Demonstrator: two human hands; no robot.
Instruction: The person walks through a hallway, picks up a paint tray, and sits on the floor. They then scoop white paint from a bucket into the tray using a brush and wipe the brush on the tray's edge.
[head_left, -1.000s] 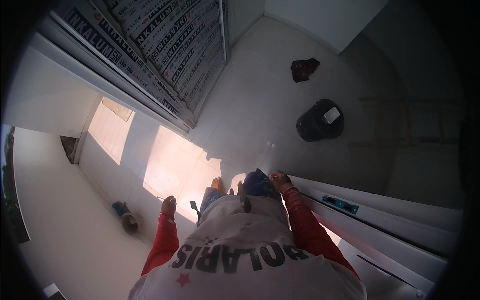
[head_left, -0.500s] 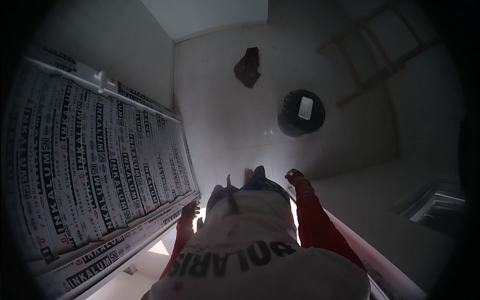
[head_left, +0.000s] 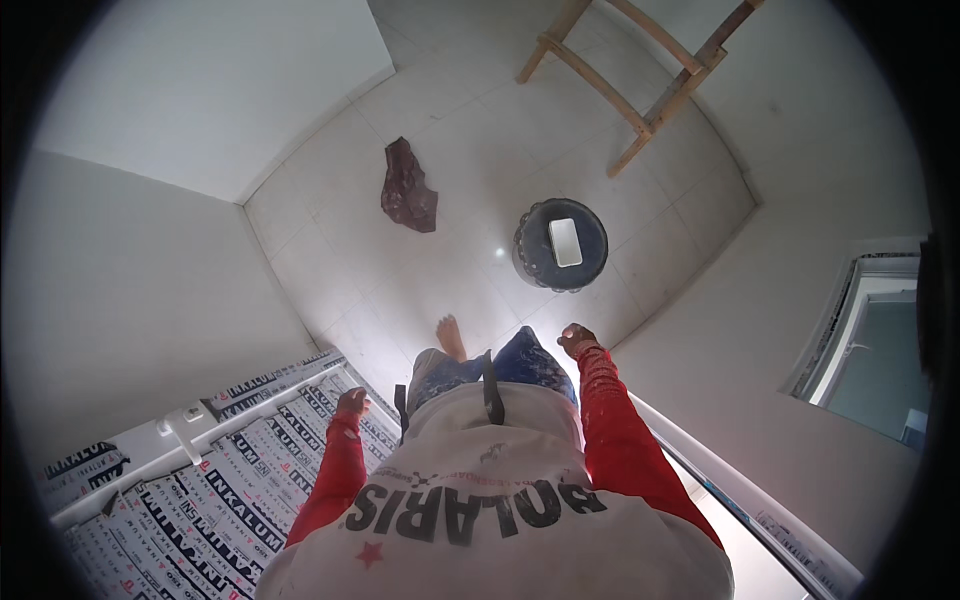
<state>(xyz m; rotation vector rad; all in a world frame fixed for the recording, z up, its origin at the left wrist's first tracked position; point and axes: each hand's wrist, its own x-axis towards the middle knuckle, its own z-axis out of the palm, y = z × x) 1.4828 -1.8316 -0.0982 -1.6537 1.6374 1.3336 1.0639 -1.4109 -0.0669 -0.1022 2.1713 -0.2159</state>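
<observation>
My left hand (head_left: 352, 402) hangs by my left side in front of the film-wrapped door panel, its fingers loosely apart with nothing seen in them. On the other side my right hand (head_left: 575, 341) is curled beside my hip, and no held thing shows. Ahead of it on the tiled floor stands a dark round bucket (head_left: 535, 275) with a pale rectangular object (head_left: 566, 243) lying on top. A crumpled dark-red sheet or bag (head_left: 409, 190) lies farther off to the left. Both sleeves are red and dusty.
A wooden trestle or ladder-like frame (head_left: 645, 125) stands at the far right. The door (head_left: 250, 490), covered in printed film and fitted with a white handle (head_left: 182, 432), is at lower left. Walls close in on both sides; a framed window (head_left: 865, 340) is at right.
The view has turned and brightened. The door panel has shifted lower left, the bucket and sheet leftward, and the wooden frame shows more clearly. My bare foot now shows ahead.
</observation>
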